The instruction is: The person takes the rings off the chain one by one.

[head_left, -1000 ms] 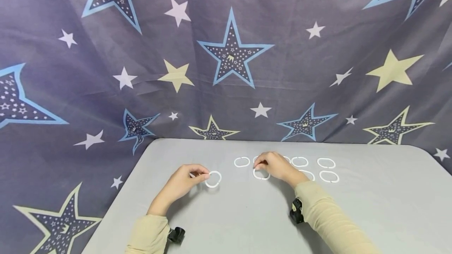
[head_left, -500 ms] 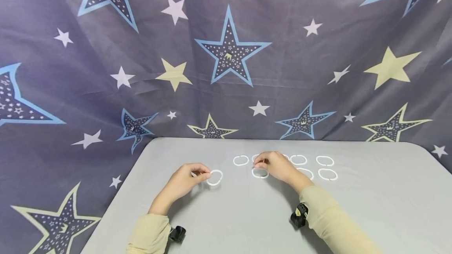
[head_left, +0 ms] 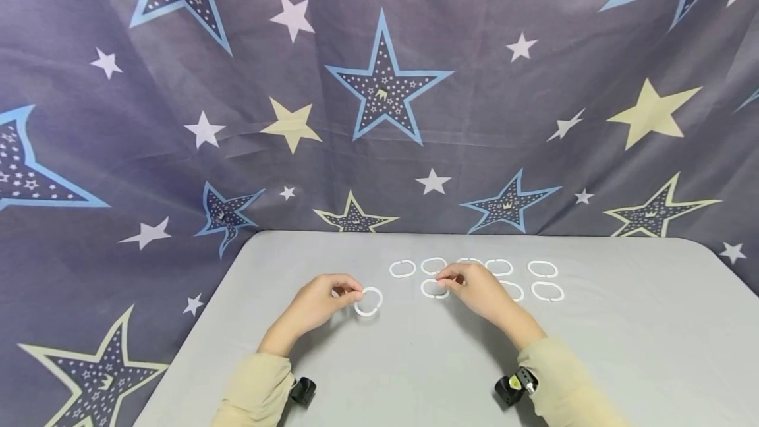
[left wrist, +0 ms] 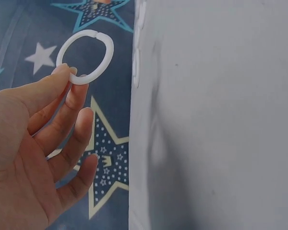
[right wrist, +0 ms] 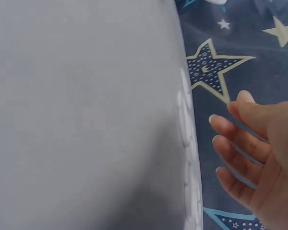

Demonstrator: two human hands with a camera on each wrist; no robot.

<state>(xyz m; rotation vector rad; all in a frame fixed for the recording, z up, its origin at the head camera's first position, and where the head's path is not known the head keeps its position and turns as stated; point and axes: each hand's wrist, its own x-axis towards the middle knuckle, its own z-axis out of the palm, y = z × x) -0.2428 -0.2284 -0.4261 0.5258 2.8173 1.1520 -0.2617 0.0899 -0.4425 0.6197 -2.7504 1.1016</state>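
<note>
My left hand (head_left: 323, 302) pinches a white oval shower curtain ring (left wrist: 108, 51) between thumb and index finger, held up over the grey table. A small split shows at the ring's top in the left wrist view, and the other fingers are loosely bent. My right hand (head_left: 479, 294) hovers over the rings on the table, its fingertips overlapping the edge of a front-row ring (head_left: 431, 296) in the head view. In the right wrist view its thumb and fingers (right wrist: 242, 141) are loosely bent with nothing between them. Some rings are partly hidden behind this hand.
Several similar white rings lie in two rows, with one at the back left (head_left: 402, 276) and another at the front right (head_left: 548, 300). The grey table (head_left: 403, 368) meets a star-patterned cloth (head_left: 486, 117) at its far edge. Black wrist cameras sit at both sleeves.
My left hand has moved slightly right with its ring. My right hand has shifted right and a little toward me, uncovering more of the back-row rings. The head view has tilted slightly.
</note>
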